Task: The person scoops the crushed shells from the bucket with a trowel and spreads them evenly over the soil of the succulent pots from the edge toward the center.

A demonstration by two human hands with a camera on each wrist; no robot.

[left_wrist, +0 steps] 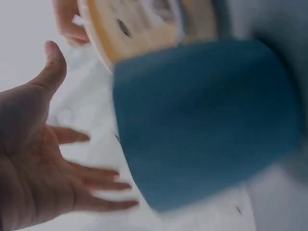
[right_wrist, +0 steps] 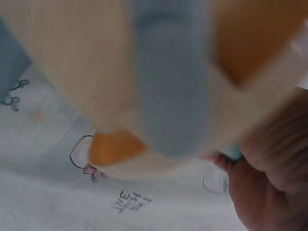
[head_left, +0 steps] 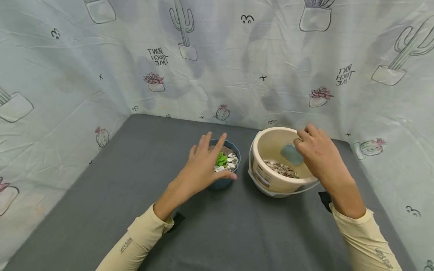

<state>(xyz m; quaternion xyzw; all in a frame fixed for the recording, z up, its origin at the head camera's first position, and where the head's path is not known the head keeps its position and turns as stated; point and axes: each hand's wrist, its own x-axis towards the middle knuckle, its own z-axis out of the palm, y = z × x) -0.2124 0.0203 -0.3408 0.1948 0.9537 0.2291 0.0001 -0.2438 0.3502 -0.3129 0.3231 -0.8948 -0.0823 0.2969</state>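
Observation:
My left hand is spread wide above the near left side of a blue pot, fingers apart and holding nothing. In the pot, a small green plant stands among white pebbles and brown soil. The left wrist view has the pot's side beside the palm. My right hand, over the right rim of a cream bucket, grips the handle of a blue-grey trowel. Its blade reaches inside the bucket, above a layer of greyish chips.
Both containers stand on a dark grey table. The bucket's pale carrying handle hangs down around its near side. A white curtain printed with cacti closes off the back and sides of the table.

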